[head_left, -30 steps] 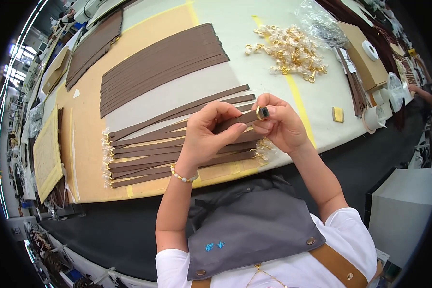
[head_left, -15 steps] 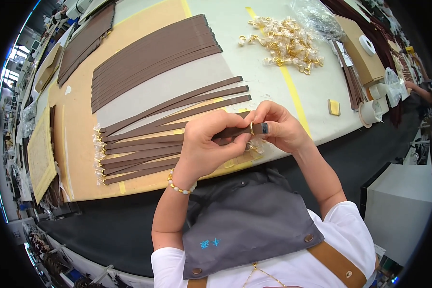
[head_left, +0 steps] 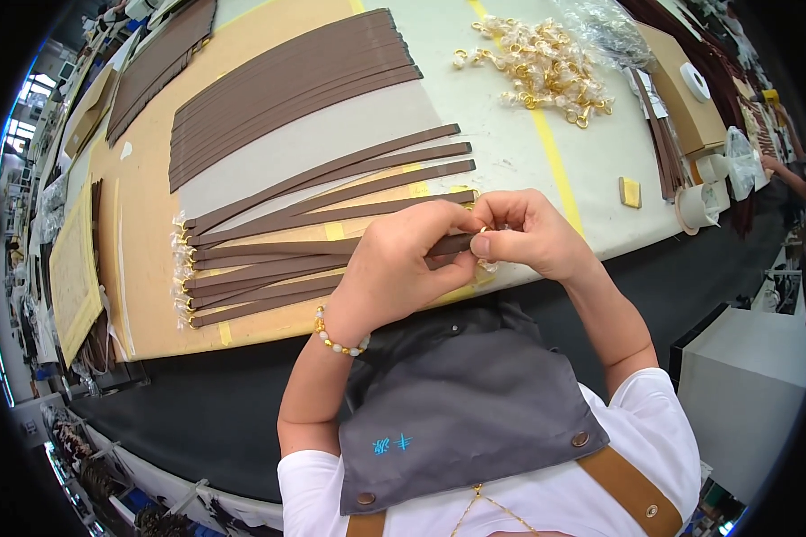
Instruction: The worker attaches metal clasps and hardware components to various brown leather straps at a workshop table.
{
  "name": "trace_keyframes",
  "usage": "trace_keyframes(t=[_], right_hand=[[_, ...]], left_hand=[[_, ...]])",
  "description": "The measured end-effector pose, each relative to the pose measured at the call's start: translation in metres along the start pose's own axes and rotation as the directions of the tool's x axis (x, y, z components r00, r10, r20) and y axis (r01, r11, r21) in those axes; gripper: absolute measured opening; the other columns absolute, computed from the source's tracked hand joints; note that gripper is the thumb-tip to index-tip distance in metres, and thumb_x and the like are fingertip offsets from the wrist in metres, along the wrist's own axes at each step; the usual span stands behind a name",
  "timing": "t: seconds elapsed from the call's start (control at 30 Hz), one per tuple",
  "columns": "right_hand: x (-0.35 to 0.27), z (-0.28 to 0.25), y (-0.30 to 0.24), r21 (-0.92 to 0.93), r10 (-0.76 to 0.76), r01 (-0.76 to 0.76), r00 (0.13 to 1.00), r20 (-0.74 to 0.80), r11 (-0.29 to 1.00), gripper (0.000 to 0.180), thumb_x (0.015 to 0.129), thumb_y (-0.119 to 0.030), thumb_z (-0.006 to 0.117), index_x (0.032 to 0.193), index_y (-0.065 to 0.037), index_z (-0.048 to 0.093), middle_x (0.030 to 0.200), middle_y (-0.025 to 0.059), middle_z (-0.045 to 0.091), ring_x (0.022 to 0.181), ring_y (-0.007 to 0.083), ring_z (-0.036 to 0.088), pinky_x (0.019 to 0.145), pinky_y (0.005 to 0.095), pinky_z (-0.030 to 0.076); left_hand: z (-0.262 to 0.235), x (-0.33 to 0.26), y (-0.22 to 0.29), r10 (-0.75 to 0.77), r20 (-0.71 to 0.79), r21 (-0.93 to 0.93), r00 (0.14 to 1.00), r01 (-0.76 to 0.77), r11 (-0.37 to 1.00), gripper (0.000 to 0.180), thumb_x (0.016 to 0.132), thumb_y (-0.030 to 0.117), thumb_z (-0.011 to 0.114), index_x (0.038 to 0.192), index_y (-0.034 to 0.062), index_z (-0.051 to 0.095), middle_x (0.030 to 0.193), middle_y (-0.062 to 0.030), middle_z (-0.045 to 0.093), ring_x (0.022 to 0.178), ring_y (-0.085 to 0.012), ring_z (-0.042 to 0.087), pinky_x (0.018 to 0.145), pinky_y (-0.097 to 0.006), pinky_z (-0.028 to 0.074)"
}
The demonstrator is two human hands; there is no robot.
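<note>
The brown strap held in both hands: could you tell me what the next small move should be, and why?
Probably seat the gold clasp fully on the strap end. Both hands, left and right, pinch that end together, while the finished straps beside it already carry wrapped clasps at their far ends.

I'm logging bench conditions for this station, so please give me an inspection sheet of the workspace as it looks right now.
Surface: pale table with yellow tape lines and a tan board under the work.
Job's things: brown strap pinched at its near end by both hands; a small gold fitting shows at the fingers. More straps lie fanned beside it, gold clips at their far ends.
Clutter: pile of gold clasps, clear bags, tape rolls, stacked straps.
Grippers: left hand and right hand both closed on the strap end.
Cables: nothing seen.
Surroundings: another person's arm at the far right; shelving at left.
</note>
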State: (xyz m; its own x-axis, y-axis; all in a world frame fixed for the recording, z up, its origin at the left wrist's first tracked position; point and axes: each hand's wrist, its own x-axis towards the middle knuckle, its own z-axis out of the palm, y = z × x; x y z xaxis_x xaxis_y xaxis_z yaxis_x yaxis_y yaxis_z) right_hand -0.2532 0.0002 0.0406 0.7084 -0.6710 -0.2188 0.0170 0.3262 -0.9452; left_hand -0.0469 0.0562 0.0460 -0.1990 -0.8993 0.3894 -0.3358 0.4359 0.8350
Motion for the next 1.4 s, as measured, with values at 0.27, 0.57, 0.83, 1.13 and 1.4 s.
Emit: trace_keyframes(t=[0.27, 0.57, 0.83, 1.13, 1.4], right_hand=[[0.003, -0.006, 0.002, 0.060, 0.058, -0.061, 0.997, 0.057, 0.996, 0.019, 0.095, -0.020, 0.077, 0.090, -0.004, 0.068, 0.080, -0.0017, 0.065, 0.072, 0.0059, 0.058, 0.065, 0.0232, 0.045], [0.005, -0.006, 0.002, 0.032, 0.071, -0.072, 0.997, 0.039, 0.997, 0.022, 0.093, -0.024, 0.078, 0.088, -0.005, 0.066, 0.079, -0.0022, 0.062, 0.070, 0.0058, 0.055, 0.066, 0.0225, 0.046], [0.004, -0.005, 0.002, 0.015, 0.067, -0.067, 0.997, 0.029, 0.998, 0.022, 0.092, -0.022, 0.079, 0.087, -0.005, 0.066, 0.079, -0.0027, 0.062, 0.070, 0.0051, 0.055, 0.065, 0.0221, 0.046], [0.004, -0.003, -0.002, -0.028, 0.052, -0.051, 0.998, 0.027, 0.998, 0.021, 0.093, -0.020, 0.078, 0.088, -0.004, 0.065, 0.079, -0.0031, 0.061, 0.071, 0.0043, 0.054, 0.065, 0.0216, 0.043], [0.001, 0.004, -0.001, -0.096, 0.023, -0.023, 1.000, 0.003, 0.995, 0.018, 0.095, -0.017, 0.076, 0.095, -0.003, 0.065, 0.084, -0.0037, 0.062, 0.076, 0.0030, 0.053, 0.068, 0.0212, 0.044]], left_hand=[[-0.011, 0.000, -0.004, -0.180, 0.137, -0.039, 0.974, 0.187, 0.982, 0.021, 0.077, 0.004, 0.077, 0.093, 0.0021, 0.064, 0.080, -0.0075, 0.069, 0.069, -0.0153, 0.068, 0.059, -0.028, 0.056], [-0.010, 0.001, -0.007, -0.189, 0.115, -0.069, 0.975, 0.197, 0.978, 0.019, 0.078, 0.003, 0.076, 0.092, 0.0014, 0.064, 0.078, -0.0082, 0.068, 0.065, -0.0158, 0.065, 0.059, -0.028, 0.054], [-0.008, 0.000, -0.005, -0.189, 0.111, -0.048, 0.976, 0.195, 0.980, 0.019, 0.078, 0.003, 0.075, 0.092, 0.0010, 0.063, 0.077, -0.0090, 0.068, 0.065, -0.0172, 0.065, 0.060, -0.030, 0.054], [-0.008, -0.002, -0.011, -0.081, 0.094, -0.030, 0.992, 0.084, 0.996, 0.019, 0.078, 0.000, 0.077, 0.092, 0.0000, 0.064, 0.077, -0.0025, 0.065, 0.066, -0.0048, 0.060, 0.056, -0.021, 0.050], [-0.011, -0.005, -0.011, -0.090, 0.123, -0.067, 0.988, 0.099, 0.993, 0.024, 0.079, 0.000, 0.073, 0.100, 0.0025, 0.063, 0.072, -0.0067, 0.061, 0.061, -0.0156, 0.060, 0.058, -0.030, 0.050]])
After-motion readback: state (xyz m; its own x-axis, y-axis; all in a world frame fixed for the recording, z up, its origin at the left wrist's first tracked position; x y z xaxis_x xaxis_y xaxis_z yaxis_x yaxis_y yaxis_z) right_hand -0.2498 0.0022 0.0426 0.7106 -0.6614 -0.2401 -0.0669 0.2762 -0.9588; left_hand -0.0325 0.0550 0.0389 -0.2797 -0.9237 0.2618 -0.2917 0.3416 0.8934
